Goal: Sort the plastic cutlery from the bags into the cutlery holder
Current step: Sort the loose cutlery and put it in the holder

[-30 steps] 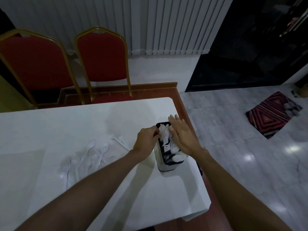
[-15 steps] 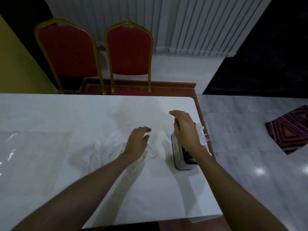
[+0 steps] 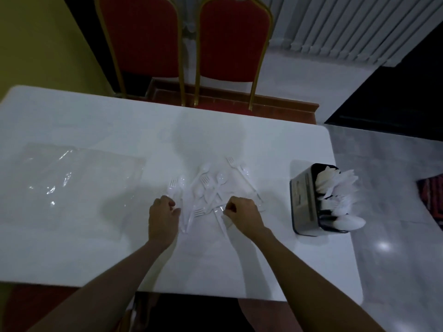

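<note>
Several loose white plastic forks and spoons [image 3: 206,185] lie in a heap at the middle of the white table [image 3: 119,125]. My left hand [image 3: 163,218] rests at the heap's near left edge, its fingers curled by a fork's handle; whether it grips the handle is unclear. At the near right edge, my right hand [image 3: 243,214] pinches a white plastic utensil [image 3: 222,222] that lies on the table. The black and metal cutlery holder [image 3: 304,200] stands near the table's right edge, apart from both hands, with white cutlery sticking out of it.
Flat clear plastic bags [image 3: 72,183] lie on the left part of the table. Two red chairs [image 3: 230,44] with gold frames stand behind the far edge. Grey tiled floor and a patterned rug [image 3: 431,202] are to the right.
Both hands have left the cutlery holder and come to the loose heap. The view has swung left, so the holder now sits at the right.
</note>
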